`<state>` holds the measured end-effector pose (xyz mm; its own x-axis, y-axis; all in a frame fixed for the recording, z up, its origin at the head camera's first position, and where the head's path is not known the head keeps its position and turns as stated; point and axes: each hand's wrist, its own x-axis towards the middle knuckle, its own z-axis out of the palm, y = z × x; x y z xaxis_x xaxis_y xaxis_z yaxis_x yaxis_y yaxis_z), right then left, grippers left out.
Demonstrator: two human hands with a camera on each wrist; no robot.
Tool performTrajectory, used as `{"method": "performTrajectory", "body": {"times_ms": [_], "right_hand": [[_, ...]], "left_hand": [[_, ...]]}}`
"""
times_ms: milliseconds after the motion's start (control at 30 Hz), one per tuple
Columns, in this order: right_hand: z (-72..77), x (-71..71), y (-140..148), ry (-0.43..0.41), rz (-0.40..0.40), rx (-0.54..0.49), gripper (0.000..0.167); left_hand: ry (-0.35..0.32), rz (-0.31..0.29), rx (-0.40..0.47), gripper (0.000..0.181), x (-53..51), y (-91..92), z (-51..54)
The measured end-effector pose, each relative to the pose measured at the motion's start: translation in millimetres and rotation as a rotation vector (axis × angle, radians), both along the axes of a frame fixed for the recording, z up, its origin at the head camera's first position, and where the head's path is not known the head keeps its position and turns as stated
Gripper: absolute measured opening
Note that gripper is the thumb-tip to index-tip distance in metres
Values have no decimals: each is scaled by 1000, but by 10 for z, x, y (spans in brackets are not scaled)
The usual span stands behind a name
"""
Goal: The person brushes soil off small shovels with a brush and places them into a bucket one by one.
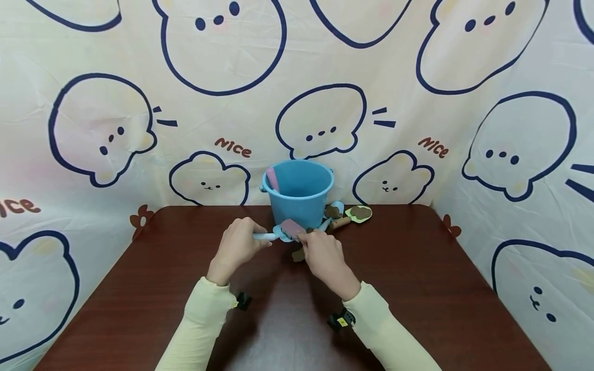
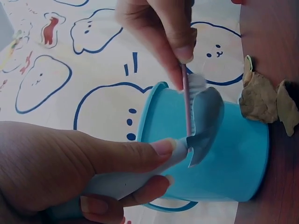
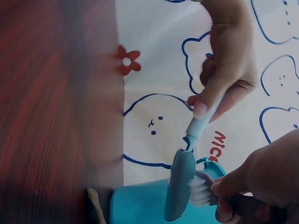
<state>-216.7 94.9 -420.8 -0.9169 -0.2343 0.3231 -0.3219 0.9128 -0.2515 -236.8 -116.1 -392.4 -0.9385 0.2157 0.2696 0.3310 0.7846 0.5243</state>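
My left hand (image 1: 237, 246) grips the pale blue handle of a small toy shovel (image 2: 208, 123), thumb laid along it. In the head view its blue head is partly covered by a pink-backed brush (image 1: 292, 228) with white bristles. My right hand (image 1: 326, 258) pinches this brush. In the right wrist view the bristles (image 3: 200, 192) touch the face of the shovel head. Both tools are held up in front of a blue bucket (image 1: 299, 208). A pink piece (image 1: 272, 179) leans inside the bucket at its left rim.
Right of the bucket lie a green-rimmed shovel (image 1: 359, 213) and a blue one (image 1: 335, 208), both with brown patches on them. A flat brown piece (image 1: 298, 255) lies below the hands. A printed cloth (image 1: 260, 118) hangs behind the brown table (image 1: 408, 288).
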Motion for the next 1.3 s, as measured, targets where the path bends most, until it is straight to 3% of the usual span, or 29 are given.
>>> {"method": "performTrajectory", "body": {"times_ms": [233,433,533,667,900,1100,1300], "right_hand": [[50,-43,71,-5,-16,-29,12],[68,-103,185,10,-89,-39,16],[86,-100,208,0,-63,-112,16],[116,-38,132,1,-5,-170,29],[45,47,-51,-2,76,-91,28],[-32,7,-64,-2,49,-43,20],[-38,-50,-14,-27,14,-53,29]], "left_hand": [[-27,-1,19,22,-4,-2,4],[-38,7,17,23,10,-21,22],[-30,12,18,23,9,-23,17],[-11,-3,18,22,-9,-3,4],[18,-9,9,21,-9,22,-13],[25,-1,-3,21,2,26,-9],[17,-7,-7,22,-9,31,-11]]}}
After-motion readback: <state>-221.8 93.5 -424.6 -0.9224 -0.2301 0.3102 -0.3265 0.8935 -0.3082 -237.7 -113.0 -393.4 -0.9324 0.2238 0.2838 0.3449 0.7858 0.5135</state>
